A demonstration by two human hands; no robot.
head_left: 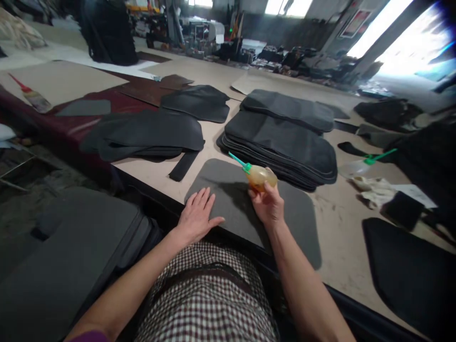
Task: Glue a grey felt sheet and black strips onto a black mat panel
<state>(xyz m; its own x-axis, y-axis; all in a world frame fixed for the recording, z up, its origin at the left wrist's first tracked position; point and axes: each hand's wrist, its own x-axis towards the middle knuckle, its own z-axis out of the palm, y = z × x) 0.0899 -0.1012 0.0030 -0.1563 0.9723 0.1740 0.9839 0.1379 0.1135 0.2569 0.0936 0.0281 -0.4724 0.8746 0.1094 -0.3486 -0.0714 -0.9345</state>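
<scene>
Squeeze bottle: the bottle point(261, 177), with amber liquid inside and a green nozzle point(238, 160), is held above the grey panel, its tip aimed up and away to the left.
Right hand: the right hand point(269, 204) grasps the bottle's body, fingers wrapped around it.
Left hand: the left hand point(197, 211) grips nothing; it lies palm down, fingers extended, at the panel's near left part.
Grey panel: the grey panel point(297, 221) lies flat along the near edge of the surface point(338, 237).
Step in hand: probably steadying the panel with the bottle at the ready; no liquid can be seen leaving the tip.
Next move calls for: any dispensing here would need the nozzle tipped down to the panel and a measured squeeze, with the left hand clear of its path.
Beyond the panel: a stack of black panels point(278, 137); to its left, a dark strip point(185, 164) beside dark cut pieces point(153, 135).
Right side: a second green-nozzled bottle point(354, 167) near a pale cloth point(377, 190).
</scene>
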